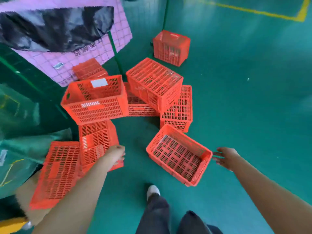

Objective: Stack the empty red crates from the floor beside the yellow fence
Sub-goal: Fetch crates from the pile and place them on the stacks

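**On the floor (236, 98) by the mesh panel (67, 65): red crates (177, 108) in a jumble**

Close in front of me an open crate (179, 159) sits upright and empty. My right hand (226, 157) hovers just beside its rim corner, fingers spread and straight, holding nothing. My left hand (116, 156) lies at the edge of a tipped crate (98, 142), fingers curled there; blur hides whether they grip it. That crate leans on a flat crate (59, 171). Beyond, a labelled crate (94, 105) and an overturned crate (153, 81) crowd together; a far crate (171, 48) stands apart.
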